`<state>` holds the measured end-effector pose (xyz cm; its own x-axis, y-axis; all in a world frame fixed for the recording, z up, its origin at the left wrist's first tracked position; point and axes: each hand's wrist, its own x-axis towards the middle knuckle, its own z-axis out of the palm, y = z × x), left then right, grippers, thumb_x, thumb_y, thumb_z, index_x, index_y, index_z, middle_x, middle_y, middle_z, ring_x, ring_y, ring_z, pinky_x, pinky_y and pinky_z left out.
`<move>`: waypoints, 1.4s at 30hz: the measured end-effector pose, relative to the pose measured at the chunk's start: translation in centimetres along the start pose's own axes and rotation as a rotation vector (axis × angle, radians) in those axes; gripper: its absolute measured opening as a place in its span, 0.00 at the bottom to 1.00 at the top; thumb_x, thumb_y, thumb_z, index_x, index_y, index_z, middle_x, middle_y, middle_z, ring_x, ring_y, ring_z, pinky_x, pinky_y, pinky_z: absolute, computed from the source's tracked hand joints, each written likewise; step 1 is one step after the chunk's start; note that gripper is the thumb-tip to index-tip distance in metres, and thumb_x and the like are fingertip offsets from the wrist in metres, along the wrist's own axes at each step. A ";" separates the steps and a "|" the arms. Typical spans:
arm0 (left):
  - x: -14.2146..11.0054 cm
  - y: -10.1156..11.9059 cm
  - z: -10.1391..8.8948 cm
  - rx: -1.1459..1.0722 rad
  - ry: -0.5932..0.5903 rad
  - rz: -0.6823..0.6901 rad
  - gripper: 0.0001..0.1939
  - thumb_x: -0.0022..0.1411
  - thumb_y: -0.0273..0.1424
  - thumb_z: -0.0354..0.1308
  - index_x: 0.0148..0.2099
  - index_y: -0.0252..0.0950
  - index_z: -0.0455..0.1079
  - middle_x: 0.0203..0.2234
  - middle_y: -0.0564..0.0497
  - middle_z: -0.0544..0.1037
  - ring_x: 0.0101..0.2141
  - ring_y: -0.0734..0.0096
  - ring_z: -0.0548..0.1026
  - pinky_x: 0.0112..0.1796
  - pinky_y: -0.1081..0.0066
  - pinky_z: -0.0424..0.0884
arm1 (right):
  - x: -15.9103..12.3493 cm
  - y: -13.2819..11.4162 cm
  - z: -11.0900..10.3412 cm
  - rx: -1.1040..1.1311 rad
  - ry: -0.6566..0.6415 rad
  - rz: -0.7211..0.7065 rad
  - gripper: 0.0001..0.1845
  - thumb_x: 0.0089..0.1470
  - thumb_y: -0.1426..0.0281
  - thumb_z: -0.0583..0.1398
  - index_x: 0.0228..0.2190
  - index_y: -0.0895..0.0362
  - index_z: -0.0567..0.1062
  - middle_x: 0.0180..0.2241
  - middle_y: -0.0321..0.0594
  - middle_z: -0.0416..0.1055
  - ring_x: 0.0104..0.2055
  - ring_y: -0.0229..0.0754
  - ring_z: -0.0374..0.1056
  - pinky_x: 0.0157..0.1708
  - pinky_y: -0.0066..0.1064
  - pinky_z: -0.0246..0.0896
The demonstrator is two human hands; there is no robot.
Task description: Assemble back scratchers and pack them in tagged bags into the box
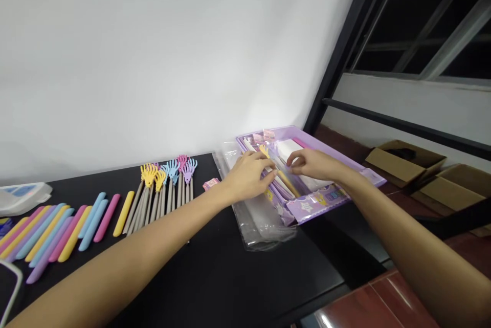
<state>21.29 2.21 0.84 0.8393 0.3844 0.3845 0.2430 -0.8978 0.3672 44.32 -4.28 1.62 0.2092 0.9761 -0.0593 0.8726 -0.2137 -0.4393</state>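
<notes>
Both my hands reach into a purple tray (368, 172) at the far right end of a black table (215, 277). My left hand (247, 177) rests on a stack of packaged items in the tray, fingers curled over them. My right hand (312, 163) pinches the top of the same stack, near a yellow-handled piece (264, 151). The packages look like clear sleeves with purple printed cards (318, 202). What exactly each hand grips is hard to make out.
A pile of clear plastic bags (263, 220) lies by the tray. Left of it are hand-shaped sticks (164, 184) in yellow, blue and pink, then several pastel handles (57, 233). A white device (21, 197) sits far left. Cardboard boxes (406, 161) stand on the red floor.
</notes>
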 end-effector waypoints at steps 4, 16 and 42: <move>-0.2 -0.2 -0.5 0.006 -0.035 0.060 0.15 0.71 0.35 0.52 0.50 0.35 0.76 0.48 0.42 0.78 0.54 0.53 0.71 0.59 0.52 0.63 | 1.2 -0.6 -0.5 -0.096 0.024 -0.060 0.15 0.49 0.64 0.66 0.39 0.55 0.81 0.46 0.46 0.80 0.45 0.53 0.77 0.45 0.39 0.68; -1.4 -1.0 -1.4 0.012 -0.071 0.131 0.20 0.73 0.35 0.50 0.61 0.32 0.71 0.55 0.39 0.75 0.57 0.55 0.70 0.60 0.55 0.64 | 2.3 -3.0 -0.7 -0.189 0.078 -0.079 0.11 0.54 0.66 0.62 0.34 0.56 0.84 0.33 0.45 0.82 0.38 0.50 0.77 0.38 0.35 0.67; -20.6 -7.9 -11.1 0.237 0.145 -0.421 0.11 0.70 0.28 0.48 0.45 0.36 0.72 0.36 0.47 0.74 0.40 0.63 0.75 0.41 0.66 0.70 | 0.8 -22.7 12.2 0.015 -0.024 -0.188 0.07 0.45 0.79 0.63 0.27 0.56 0.73 0.24 0.37 0.76 0.24 0.38 0.70 0.27 0.28 0.58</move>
<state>-3.31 3.81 -0.63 0.5725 0.7343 0.3647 0.6639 -0.6762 0.3193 19.27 1.83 0.57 0.0324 0.9995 0.0042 0.8884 -0.0268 -0.4582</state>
